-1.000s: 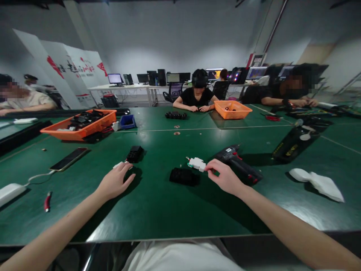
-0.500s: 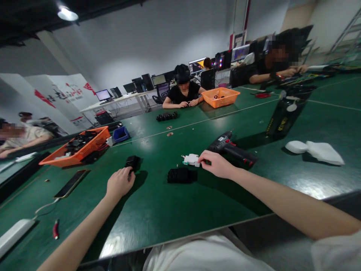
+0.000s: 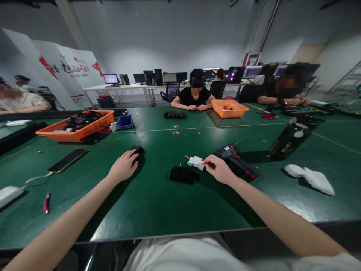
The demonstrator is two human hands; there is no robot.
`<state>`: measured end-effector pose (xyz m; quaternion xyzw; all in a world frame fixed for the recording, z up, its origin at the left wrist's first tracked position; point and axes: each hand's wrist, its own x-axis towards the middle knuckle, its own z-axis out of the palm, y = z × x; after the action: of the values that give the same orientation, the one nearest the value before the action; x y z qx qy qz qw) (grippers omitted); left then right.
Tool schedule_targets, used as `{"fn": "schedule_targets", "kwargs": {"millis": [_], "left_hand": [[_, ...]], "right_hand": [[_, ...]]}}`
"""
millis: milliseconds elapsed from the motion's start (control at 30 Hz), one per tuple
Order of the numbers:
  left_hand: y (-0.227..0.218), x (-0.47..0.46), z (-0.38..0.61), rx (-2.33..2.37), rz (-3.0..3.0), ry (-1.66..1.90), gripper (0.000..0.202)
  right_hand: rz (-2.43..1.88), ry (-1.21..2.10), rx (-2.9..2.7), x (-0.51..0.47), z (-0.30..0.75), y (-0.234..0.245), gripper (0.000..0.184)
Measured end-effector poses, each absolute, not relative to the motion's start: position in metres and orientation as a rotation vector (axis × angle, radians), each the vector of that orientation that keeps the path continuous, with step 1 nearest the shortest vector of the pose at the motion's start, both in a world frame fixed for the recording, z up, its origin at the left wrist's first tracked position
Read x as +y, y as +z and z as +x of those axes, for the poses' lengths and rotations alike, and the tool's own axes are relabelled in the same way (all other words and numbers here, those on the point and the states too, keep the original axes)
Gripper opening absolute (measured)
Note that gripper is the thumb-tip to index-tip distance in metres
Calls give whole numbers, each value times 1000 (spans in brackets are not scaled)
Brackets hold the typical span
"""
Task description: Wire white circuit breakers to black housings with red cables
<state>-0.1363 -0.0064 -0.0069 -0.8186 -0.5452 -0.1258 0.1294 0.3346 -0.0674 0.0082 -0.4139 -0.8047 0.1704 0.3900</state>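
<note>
My right hand pinches the right end of a small white circuit breaker, which has a green part and a bit of metal at its far left end. Just below it on the green table lies a black ribbed block, apart from my fingers. Over to the left, my left hand has its fingers stretched out and its thumb apart. Its fingertips rest at a second black block, partly hidden behind them. Right behind my right hand lies a black cordless drill.
At the left are an orange basket of black parts, a blue bin, a phone, a red-handled tool and a white power strip. A black bottle-like container and white wrapping lie right. Co-workers sit across the table.
My view has levelled out. The fingers of my left hand have loosened and spread at the black block. My right hand keeps its pinch on the circuit breaker.
</note>
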Motion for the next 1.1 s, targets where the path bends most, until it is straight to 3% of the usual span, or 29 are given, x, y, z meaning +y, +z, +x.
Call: {"fn": "schedule_targets", "kwargs": {"millis": [467,733,900,1100], "left_hand": [[5,-10,-147,-1587,-2271,-313,50],[12,-17,-142,-1570,-2190,-338,51],[32,-34,-139,-1702,-2057,-352,56],[61,-44,-189,-2022,-1854,-117,62]], "right_hand": [[-1184,433,-2074,-60,342,3,16],[-1274,399,-2197,-58,345,-4,26],[-1351,407,-2161,-60,346,-2,35],[-1456,374,-2137,-60,348,-3,44]]}}
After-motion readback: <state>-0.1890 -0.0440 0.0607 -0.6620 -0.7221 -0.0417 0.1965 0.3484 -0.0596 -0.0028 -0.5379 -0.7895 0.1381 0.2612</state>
